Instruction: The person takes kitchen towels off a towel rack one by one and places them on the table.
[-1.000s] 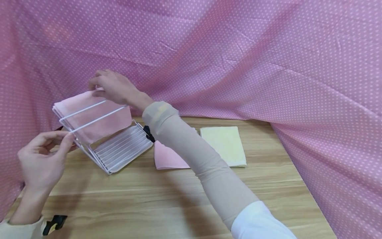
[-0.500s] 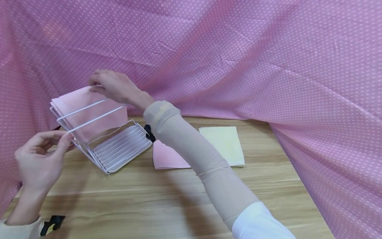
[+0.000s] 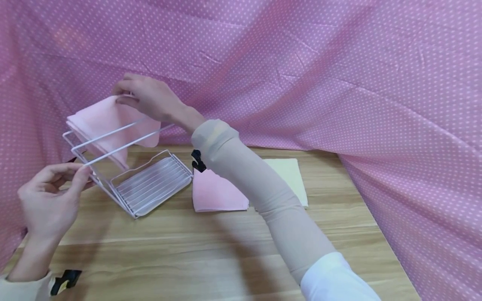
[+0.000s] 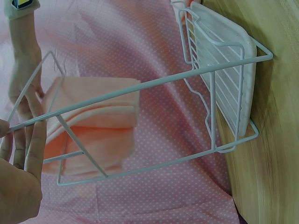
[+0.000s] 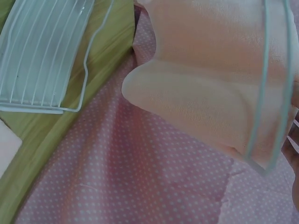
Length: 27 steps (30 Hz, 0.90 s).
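My left hand [image 3: 52, 200] pinches the upper front corner of a white wire rack [image 3: 124, 147] standing on the table at the left. In the left wrist view, that hand's fingers [image 4: 33, 151] bend around the rack's long side wire. A folded pink towel [image 3: 101, 117] hangs from my right hand [image 3: 148, 98], which grips its top edge over the rack's two upper bars. The towel's lower part dangles behind those bars, above the wire shelf [image 3: 154, 184]. In the right wrist view the pink towel [image 5: 201, 60] sags in a loose fold, with the bars crossing in front of it.
A white tray [image 4: 219, 28] sits under the rack's bottom wires. Right of the rack, another folded pink towel [image 3: 218, 194] and a pale yellow one [image 3: 291, 175] lie on the wooden table [image 3: 180, 255], partly behind my right sleeve. Pink dotted cloth [image 3: 263, 75] surrounds the table.
My right hand has risen and moved slightly right, drawing the pink towel upward between the bars and bending it. The rack and my left hand have shifted only slightly.
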Available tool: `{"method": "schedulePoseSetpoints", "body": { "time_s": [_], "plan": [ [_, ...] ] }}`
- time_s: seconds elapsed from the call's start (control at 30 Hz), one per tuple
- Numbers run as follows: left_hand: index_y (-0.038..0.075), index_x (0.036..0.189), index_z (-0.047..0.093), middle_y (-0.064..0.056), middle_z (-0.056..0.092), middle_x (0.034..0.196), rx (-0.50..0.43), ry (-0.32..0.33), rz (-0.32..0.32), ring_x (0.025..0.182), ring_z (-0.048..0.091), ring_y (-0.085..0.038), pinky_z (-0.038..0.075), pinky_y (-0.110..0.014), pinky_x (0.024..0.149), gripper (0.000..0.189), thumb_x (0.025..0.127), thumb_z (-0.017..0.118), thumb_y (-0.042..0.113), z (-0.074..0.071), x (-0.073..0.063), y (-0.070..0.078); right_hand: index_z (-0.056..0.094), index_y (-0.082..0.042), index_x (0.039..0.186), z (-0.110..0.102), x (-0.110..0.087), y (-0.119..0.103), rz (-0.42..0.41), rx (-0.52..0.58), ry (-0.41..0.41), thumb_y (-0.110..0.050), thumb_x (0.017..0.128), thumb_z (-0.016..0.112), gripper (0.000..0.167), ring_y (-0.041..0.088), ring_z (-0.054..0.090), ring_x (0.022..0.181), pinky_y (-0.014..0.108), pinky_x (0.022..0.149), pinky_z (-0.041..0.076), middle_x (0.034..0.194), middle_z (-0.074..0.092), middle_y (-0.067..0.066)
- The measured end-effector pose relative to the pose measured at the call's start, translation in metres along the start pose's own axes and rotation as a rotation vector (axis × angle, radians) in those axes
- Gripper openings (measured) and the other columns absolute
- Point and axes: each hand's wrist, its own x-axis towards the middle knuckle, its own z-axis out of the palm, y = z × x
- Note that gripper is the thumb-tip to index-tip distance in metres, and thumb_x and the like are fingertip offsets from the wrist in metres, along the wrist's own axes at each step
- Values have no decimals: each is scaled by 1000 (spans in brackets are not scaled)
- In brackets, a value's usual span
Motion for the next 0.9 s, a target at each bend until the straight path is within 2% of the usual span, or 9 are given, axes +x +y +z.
{"method": "schedulePoseSetpoints", "body": {
  "time_s": [0.23, 0.3, 0.43, 0.77, 0.9],
  "plan": [
    [-1, 93, 74, 5, 80, 86, -22, 3, -9, 72, 75, -1, 66, -13, 63, 23, 90, 66, -21, 2, -1, 4, 66, -24, 137, -18, -8, 1, 0, 26, 44, -38, 108, 56, 34, 2, 62, 126, 2, 107, 48, 139, 66, -9],
    [1, 93, 74, 5, 80, 86, -9, 6, -14, 71, 75, -1, 66, -13, 63, 22, 90, 67, -20, 2, -1, 4, 67, -24, 136, -23, -11, 1, 5, 20, 61, -39, 108, 57, 33, 2, 62, 125, 2, 105, 48, 138, 67, -9],
    [0, 92, 74, 3, 80, 85, -56, 19, -30, 71, 76, -3, 67, -14, 63, 22, 90, 67, -20, 2, -2, 5, 69, -23, 133, -32, -17, 2, -2, 11, 102, -38, 108, 58, 31, 1, 63, 120, 2, 100, 50, 132, 68, -9],
    [-4, 93, 74, 1, 80, 85, -113, 5, -14, 71, 76, -4, 67, -15, 64, 21, 90, 65, -23, 4, -5, 7, 72, -16, 127, -49, -38, 4, -104, 46, 215, -33, 107, 62, 28, 3, 63, 109, 3, 90, 51, 123, 72, -4],
    [-2, 93, 74, 2, 80, 85, -89, 0, -9, 72, 76, -4, 67, -14, 64, 22, 90, 65, -22, 4, -5, 8, 72, -13, 124, -56, -48, 6, -136, 70, 270, -31, 107, 63, 26, 3, 62, 104, 4, 86, 51, 119, 72, -2]
  ]
}}
